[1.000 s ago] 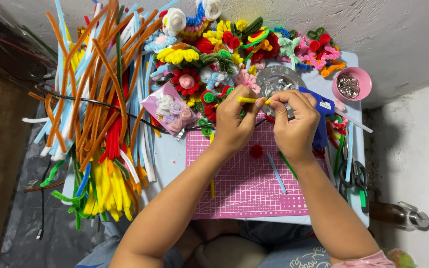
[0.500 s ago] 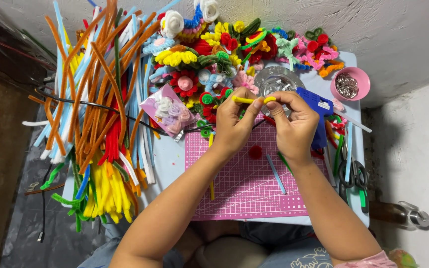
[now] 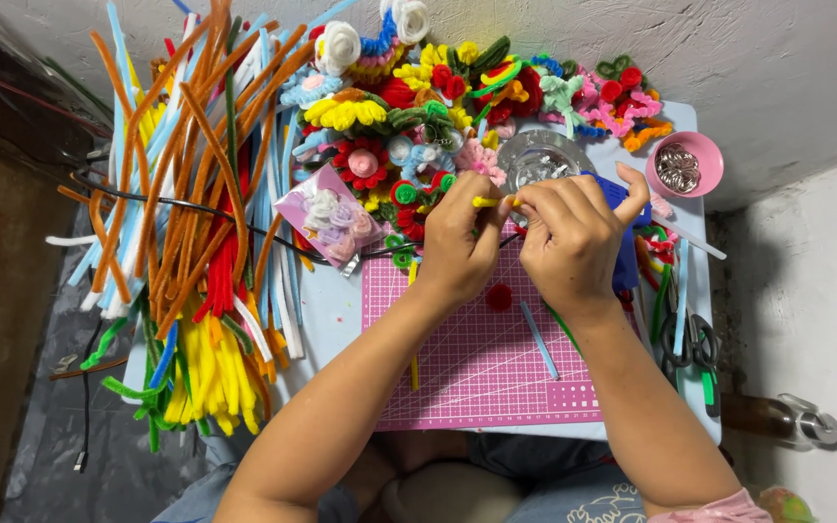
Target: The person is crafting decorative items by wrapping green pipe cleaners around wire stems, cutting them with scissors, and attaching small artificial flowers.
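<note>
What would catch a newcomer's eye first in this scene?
A big heap of pipe cleaners in orange, blue, yellow and red fills the table's left side. Finished fuzzy flowers crowd the far edge. At centre, the left hand and right hand pinch a yellow stem above a pink mat.

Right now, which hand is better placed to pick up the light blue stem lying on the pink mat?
Right, probably. The right hand sits almost directly above the light blue stem; the left hand is farther over, pinching the yellow stem.
</note>
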